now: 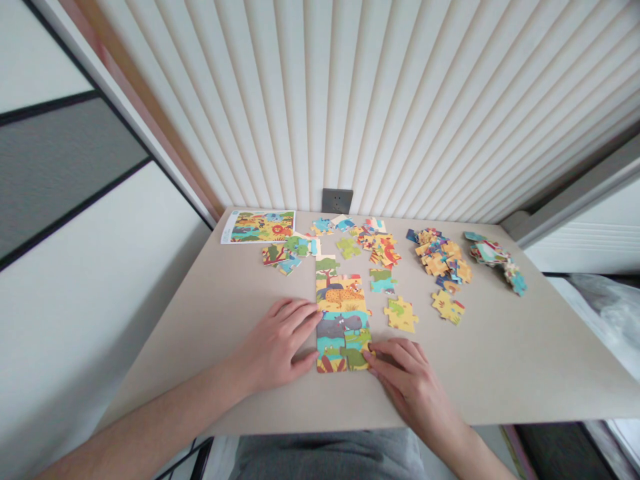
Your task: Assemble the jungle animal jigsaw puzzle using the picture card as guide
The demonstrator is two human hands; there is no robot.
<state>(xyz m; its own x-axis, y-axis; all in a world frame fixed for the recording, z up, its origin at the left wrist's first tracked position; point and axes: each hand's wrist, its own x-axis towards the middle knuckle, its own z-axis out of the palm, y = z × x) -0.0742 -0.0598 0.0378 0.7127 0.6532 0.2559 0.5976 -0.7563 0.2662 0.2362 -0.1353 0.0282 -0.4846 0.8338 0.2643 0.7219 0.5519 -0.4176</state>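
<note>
A partly joined jigsaw puzzle [343, 323] lies flat in front of me, showing a tree, a leopard, a hippo and a crocodile. My left hand [280, 340] rests on the table with its fingers stretched out, fingertips touching the puzzle's left edge. At the lower right corner, my right hand [410, 373] has its fingertips closed on the edge of a green puzzle piece [356, 360]. That piece sits against its neighbours; whether it is fully locked in I cannot tell. Loose yellow [401, 314] and green-and-blue [383, 281] pieces lie just right of the puzzle.
A printed reference picture [263, 227] lies at the table's back left, partly under loose pieces [287, 253]. More pieces [377, 240] spread along the back. Two heaps, one mostly orange [440, 257] and one mixed [493, 257], lie at the right. A ribbed wall [310, 120] bounds the table [200, 320].
</note>
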